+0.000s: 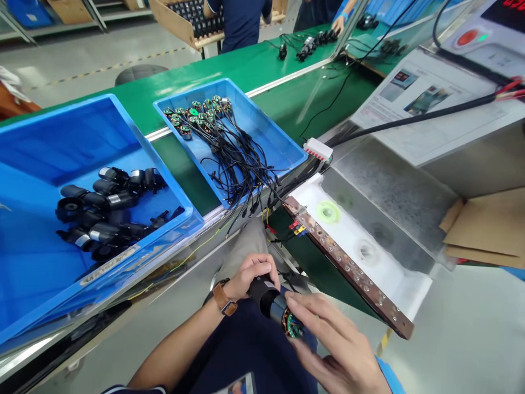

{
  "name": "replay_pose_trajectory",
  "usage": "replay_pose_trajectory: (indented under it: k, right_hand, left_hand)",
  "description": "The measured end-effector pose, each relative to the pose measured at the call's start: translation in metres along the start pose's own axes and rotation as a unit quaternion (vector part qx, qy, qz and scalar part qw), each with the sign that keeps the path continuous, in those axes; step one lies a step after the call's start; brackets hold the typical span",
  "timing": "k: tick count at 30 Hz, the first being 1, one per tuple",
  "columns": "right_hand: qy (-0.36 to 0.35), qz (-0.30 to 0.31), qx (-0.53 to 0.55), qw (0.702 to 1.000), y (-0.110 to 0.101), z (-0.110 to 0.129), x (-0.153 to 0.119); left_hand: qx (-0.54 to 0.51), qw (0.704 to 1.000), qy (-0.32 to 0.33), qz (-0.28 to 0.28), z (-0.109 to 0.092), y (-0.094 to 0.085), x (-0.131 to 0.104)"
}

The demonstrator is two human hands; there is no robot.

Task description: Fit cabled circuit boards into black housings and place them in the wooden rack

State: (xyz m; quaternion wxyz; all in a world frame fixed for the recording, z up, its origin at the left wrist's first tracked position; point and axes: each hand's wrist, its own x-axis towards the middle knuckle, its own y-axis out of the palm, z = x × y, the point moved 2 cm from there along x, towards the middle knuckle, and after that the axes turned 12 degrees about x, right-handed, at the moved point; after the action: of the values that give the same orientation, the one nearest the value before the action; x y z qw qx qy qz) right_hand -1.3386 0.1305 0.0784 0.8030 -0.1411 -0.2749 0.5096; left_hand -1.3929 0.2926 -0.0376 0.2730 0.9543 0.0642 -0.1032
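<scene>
While the left hand [256, 273] wraps its fingers round a black housing [262, 293], most of the housing's far end is hidden inside that grip. The right hand [334, 339] has its thumb and fingers about the board end of a silvery cylinder [279, 308], seemingly pinching it, though the fingers cover much of the contact. How deep the cylinder sits in the housing's near mouth is hard to make out. Both parts are above the person's lap, on the near side of the bench [197, 87], roughly in line: their long axis slants from far left to near right, sloping down in view, and the green circuit board [293, 326] at the cylinder's end faces near right, partly covered by the right hand.

To the left, the large blue bin [41, 137] is cut off by the picture's edge, and its black housings [109, 232] overlap too much to count. Beyond, in the smaller blue bin [273, 139], black cords [233, 158] tangle, their boards [205, 112] bunched at the far end. At far right the red display [508, 19] is cropped, and the printed sheet [377, 112] is too blurred to read.
</scene>
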Motion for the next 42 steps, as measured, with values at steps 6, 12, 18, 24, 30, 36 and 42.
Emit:
replay_pose_trajectory:
  k: [6, 12, 18, 24, 30, 36, 42]
  right_hand:
    - [-0.007, 0.025, -0.019, 0.999, 0.005, 0.002, 0.008]
    - [0.035, 0.018, -0.005, 0.999, 0.013, -0.009, 0.006]
    - [0.087, 0.002, 0.007, 0.996, 0.020, -0.019, -0.004]
    - [0.059, 0.021, -0.002, 0.998, 0.023, -0.017, 0.000]
    - [0.031, 0.027, -0.011, 0.999, 0.022, -0.014, 0.001]
    - [0.011, 0.024, 0.005, 1.000, 0.020, -0.013, 0.000]
    - [0.063, 0.060, 0.028, 0.996, 0.016, -0.020, 0.001]
  left_hand:
    - [0.000, 0.999, -0.039, -0.029, 0.011, 0.004, 0.003]
    - [-0.008, 0.997, -0.054, -0.049, 0.019, 0.006, 0.004]
    - [-0.007, 0.996, -0.053, -0.074, 0.024, 0.003, 0.001]
    - [0.006, 0.996, -0.054, -0.074, 0.024, 0.002, 0.000]
    - [0.031, 0.996, -0.056, -0.062, 0.025, 0.002, 0.000]
    - [0.056, 0.995, -0.061, -0.051, 0.025, 0.001, 0.000]
    - [0.063, 0.993, -0.071, -0.066, 0.024, 0.001, -0.001]
